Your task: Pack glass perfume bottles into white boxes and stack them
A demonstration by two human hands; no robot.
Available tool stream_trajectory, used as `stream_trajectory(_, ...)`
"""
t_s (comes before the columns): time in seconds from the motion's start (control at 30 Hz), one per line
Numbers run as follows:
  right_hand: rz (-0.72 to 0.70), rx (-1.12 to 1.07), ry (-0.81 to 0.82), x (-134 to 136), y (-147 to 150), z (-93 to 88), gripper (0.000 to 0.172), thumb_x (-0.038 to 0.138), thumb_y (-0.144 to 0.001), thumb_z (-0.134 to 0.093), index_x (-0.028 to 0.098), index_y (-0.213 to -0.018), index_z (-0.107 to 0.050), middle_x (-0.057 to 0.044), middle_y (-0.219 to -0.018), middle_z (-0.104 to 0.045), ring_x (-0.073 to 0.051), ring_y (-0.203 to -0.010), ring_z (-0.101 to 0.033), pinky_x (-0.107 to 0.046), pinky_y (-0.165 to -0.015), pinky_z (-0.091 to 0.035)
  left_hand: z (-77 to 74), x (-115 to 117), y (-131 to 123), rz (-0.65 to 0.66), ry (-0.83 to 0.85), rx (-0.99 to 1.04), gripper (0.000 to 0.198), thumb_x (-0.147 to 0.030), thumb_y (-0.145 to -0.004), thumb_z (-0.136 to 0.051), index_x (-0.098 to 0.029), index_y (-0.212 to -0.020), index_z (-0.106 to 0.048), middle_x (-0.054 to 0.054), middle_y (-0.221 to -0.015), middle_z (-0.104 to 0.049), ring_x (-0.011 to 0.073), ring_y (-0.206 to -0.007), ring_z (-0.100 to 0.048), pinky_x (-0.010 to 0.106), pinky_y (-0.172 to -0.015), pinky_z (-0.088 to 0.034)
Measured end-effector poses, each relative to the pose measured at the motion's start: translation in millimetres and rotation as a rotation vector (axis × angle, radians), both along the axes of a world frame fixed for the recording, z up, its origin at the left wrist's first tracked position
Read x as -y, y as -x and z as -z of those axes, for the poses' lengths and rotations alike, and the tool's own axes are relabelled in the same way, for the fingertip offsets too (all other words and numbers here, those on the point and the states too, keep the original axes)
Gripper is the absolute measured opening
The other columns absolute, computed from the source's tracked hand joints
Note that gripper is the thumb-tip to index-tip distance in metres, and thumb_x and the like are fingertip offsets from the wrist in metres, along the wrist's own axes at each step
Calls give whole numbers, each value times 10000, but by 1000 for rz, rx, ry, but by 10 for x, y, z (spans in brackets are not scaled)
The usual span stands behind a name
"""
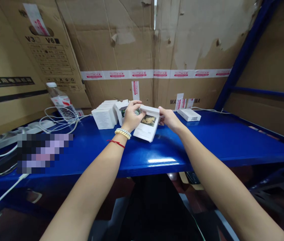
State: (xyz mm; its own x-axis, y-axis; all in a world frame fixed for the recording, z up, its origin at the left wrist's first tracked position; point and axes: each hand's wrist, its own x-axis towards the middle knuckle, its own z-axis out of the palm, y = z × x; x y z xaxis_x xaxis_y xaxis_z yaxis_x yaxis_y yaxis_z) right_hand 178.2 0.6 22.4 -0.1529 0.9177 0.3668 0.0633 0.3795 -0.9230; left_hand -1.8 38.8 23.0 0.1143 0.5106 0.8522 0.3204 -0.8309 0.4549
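Note:
A small white cardboard box (144, 133) with a picture of something pale yellow on its front is tilted over the blue shelf. My left hand (132, 115) is closed at its upper left corner, the thumb lying by the top flap. At its upper right edge, my right hand (169, 118) grips it, with some fingers hidden behind. Left of it, another white box with a dark green picture (120, 113) is partly covered by my left hand. A row of upright white boxes (104, 116) stands beside that one.
A flat white box (189, 114) lies on the blue shelf (207, 144) at the right. Toward the left are a plastic bottle (62, 103), coiled white cable (53, 118), a power strip (28, 129) and a blurred-out object (45, 152). Cardboard sheets (121, 43) wall the back.

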Motion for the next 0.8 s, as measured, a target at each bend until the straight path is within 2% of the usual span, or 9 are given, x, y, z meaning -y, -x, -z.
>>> stream_trajectory(0.1,-19,71,-14,35,46,2,401,546,-666,-680,155,-647,-596,34,-527,-467,-67,-456,-369,-219,-440,-264,-3,-33,16,8,42,34,74,-125,-685,-675,-166,-738,-645,53,-987,-600,162,-925,-578,276,-749,-481)
stream_trajectory(0.23,-66,-19,-39,58,64,-9,374,515,-709,-612,142,-709,-645,23,-538,-496,-80,-458,-414,-230,-455,-301,-8,-92,34,64,140,162,120,-96,-621,-691,-165,-695,-627,9,-819,-575,103,-716,-514,226,-631,-427)
stream_trajectory(0.33,-120,-132,-25,52,38,-23,376,491,-726,-551,134,-759,-666,-18,-582,-566,-106,-499,-475,-238,-467,-334,-3,-95,33,276,387,308,151,-95,-593,-655,-170,-692,-569,-31,-660,-537,86,-587,-476,219,-558,-403)
stream_trajectory(0.43,-174,-149,-17,53,12,-32,264,368,-678,-550,136,-736,-661,-27,-604,-584,-120,-538,-513,-245,-484,-357,-4,-26,23,511,654,410,187,-110,-575,-614,-187,-706,-505,-49,-604,-523,91,-539,-490,212,-521,-394)
stream_trajectory(0.53,-154,-77,-79,68,5,-28,193,230,-617,-580,146,-770,-661,22,-601,-537,-89,-525,-475,-239,-500,-350,-17,65,19,667,807,430,174,-154,-576,-586,-186,-736,-527,-32,-617,-537,107,-562,-521,228,-538,-418)
stream_trajectory(0.6,-128,-20,-139,81,11,-17,206,188,-607,-602,158,-804,-655,55,-586,-491,-69,-519,-435,-231,-509,-336,-30,104,20,745,868,424,176,-258,-620,-570,-178,-777,-570,-4,-660,-570,133,-600,-550,260,-559,-445)
stream_trajectory(0.7,-111,41,-191,96,28,0,214,209,-630,-626,167,-840,-640,72,-580,-474,-64,-532,-427,-229,-531,-343,-44,119,13,723,897,435,284,-419,-683,-567,-163,-802,-594,15,-675,-587,150,-616,-562,274,-560,-446)
stream_trajectory(0.8,-89,64,-208,88,28,10,298,237,-634,-649,167,-923,-620,69,-594,-508,-72,-543,-457,-238,-561,-374,-57,113,-6,597,886,440,292,-357,-635,-674,-161,-826,-572,-12,-659,-578,119,-590,-542,239,-544,-419)
